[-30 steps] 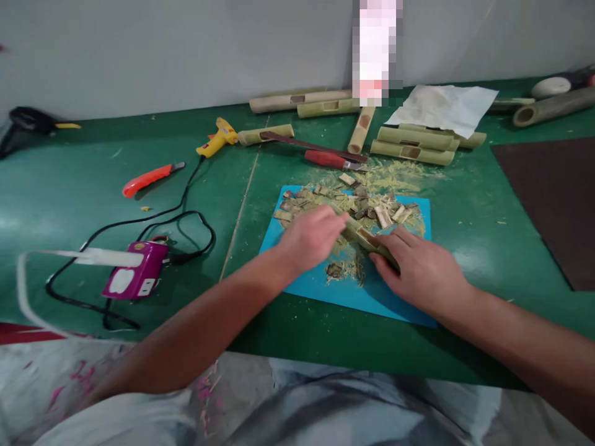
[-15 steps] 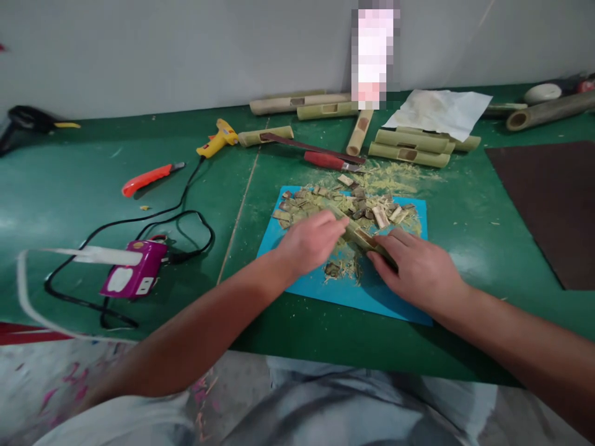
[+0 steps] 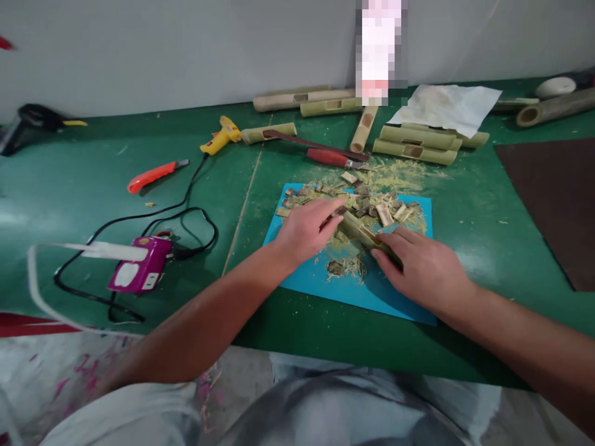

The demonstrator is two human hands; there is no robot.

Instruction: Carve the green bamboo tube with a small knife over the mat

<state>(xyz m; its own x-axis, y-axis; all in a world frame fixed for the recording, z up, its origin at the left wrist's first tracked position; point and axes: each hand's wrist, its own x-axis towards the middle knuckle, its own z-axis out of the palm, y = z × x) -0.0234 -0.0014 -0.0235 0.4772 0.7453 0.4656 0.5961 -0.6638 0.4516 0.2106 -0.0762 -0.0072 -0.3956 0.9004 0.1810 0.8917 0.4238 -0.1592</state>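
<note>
My right hand (image 3: 421, 263) is closed around the near end of a green bamboo tube (image 3: 353, 228) that has a rectangular opening cut in its side. The tube lies slantwise over a blue mat (image 3: 320, 292). At the tube's far end is my left hand (image 3: 307, 230), its thumb and forefinger around what looks like a small dark bamboo chip (image 3: 341, 211). The curled fingers partly hide this chip. Bamboo chips (image 3: 385, 214) and shavings cover the back part of the mat, with a smaller heap (image 3: 335, 267) nearer me.
Behind the mat lie a red-handled knife (image 3: 328, 157), a dark flat strip (image 3: 304, 141) and several notched bamboo tubes (image 3: 413, 150). Leftward are an orange cutter (image 3: 155, 176), a yellow glue gun (image 3: 220, 137) and a purple power box (image 3: 142, 265) with cords. A brown board (image 3: 548, 198) lies right.
My left hand has opened its grip on the tube's far end and drawn slightly back, with a dark piece now at its fingertips. My right hand keeps hold of the tube.
</note>
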